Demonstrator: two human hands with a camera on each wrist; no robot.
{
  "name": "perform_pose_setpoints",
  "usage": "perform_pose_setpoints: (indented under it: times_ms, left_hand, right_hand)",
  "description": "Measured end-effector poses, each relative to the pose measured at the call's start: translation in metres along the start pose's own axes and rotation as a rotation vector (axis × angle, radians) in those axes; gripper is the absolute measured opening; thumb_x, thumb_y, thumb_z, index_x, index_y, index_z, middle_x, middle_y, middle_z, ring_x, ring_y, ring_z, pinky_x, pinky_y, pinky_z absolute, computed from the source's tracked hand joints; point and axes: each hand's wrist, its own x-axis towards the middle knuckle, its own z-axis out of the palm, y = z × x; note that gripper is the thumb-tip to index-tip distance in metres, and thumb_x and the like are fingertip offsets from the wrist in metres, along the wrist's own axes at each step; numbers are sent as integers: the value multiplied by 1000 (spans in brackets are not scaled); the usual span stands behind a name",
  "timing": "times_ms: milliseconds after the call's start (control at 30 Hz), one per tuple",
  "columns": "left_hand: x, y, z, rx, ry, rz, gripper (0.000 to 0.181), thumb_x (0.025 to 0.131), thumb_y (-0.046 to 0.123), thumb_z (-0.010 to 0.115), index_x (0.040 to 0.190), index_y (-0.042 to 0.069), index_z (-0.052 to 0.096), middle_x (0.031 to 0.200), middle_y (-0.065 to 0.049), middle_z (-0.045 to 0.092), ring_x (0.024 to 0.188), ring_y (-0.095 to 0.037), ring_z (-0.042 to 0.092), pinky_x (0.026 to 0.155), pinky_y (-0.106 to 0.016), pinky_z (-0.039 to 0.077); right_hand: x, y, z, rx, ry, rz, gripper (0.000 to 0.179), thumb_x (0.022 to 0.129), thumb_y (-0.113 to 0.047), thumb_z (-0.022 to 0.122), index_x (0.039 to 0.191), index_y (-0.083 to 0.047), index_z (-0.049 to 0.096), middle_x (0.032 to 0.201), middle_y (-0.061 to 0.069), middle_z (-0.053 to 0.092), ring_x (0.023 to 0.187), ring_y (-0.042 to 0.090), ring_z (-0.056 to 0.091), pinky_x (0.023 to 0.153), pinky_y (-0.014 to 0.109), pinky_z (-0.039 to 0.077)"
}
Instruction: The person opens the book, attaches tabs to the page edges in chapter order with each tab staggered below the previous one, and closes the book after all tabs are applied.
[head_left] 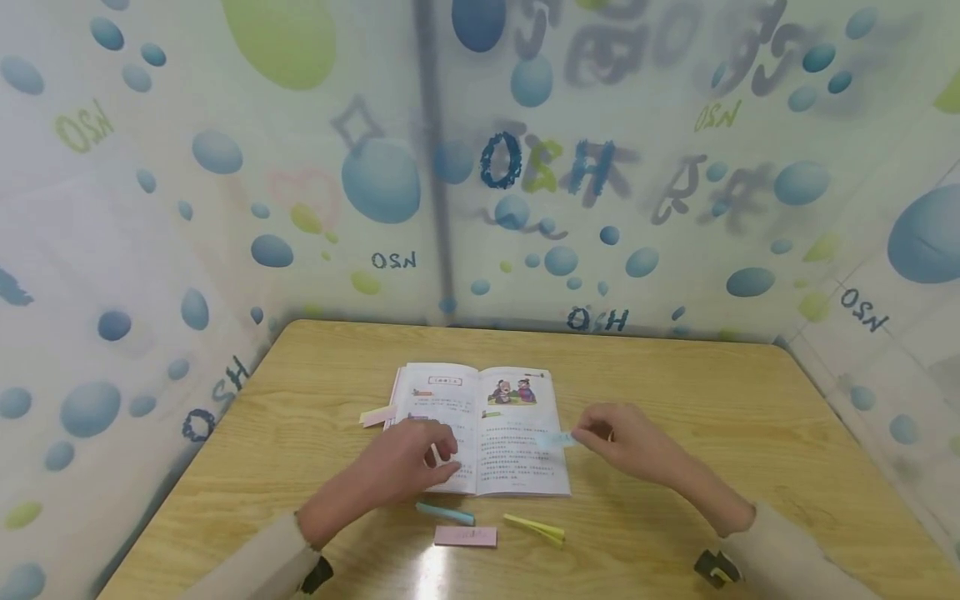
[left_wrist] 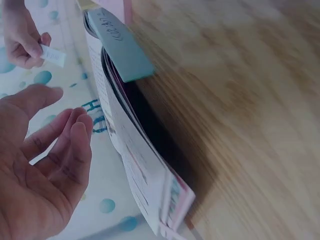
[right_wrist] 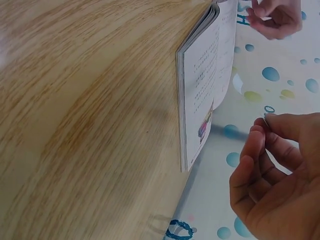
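Note:
An open book (head_left: 517, 471) lies on the table with printed text and a small colour picture on its pages. Between thumb and fingertips, my right hand (head_left: 633, 442) pinches a light blue sticky tab (head_left: 557, 439) that overlaps the right page's outer edge in the head view. My left hand (head_left: 412, 458) is over the left page, fingers loosely bent; in the left wrist view that hand (left_wrist: 47, 155) has a gap between thumb and fingers and holds nothing. Pink and yellow tabs (head_left: 379, 415) stick out from the book's left edge.
In front of the book lie a blue strip (head_left: 446, 513), a pink sticky-note strip (head_left: 465, 537) with writing, and a yellow strip (head_left: 534, 529) splayed at one end. The wooden table (head_left: 675, 375) meets a patterned curtain wall (head_left: 645, 208) behind and at both sides.

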Motion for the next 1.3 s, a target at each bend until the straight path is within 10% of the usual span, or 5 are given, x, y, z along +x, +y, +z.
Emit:
perform_pose_setpoints:
  times_ms: [567, 1300]
  left_hand:
    - [54, 18, 25, -124, 37, -51, 16, 98, 27, 70, 101, 12, 71, 87, 4, 70, 75, -7, 64, 68, -27, 54]
    - [58, 22, 37, -144, 35, -88, 17, 96, 32, 72, 93, 16, 69, 85, 5, 70, 73, -5, 63, 62, -25, 52]
  right_hand:
    - [11, -4, 10, 47, -7, 7, 12, 102, -17, 65, 92, -11, 70, 81, 0, 65, 69, 8, 55, 63, 27, 51]
    - [13, 13, 14, 81, 20, 77, 14, 103, -17, 62, 94, -9, 70, 82, 3, 64, 73, 14, 55, 64, 28, 50]
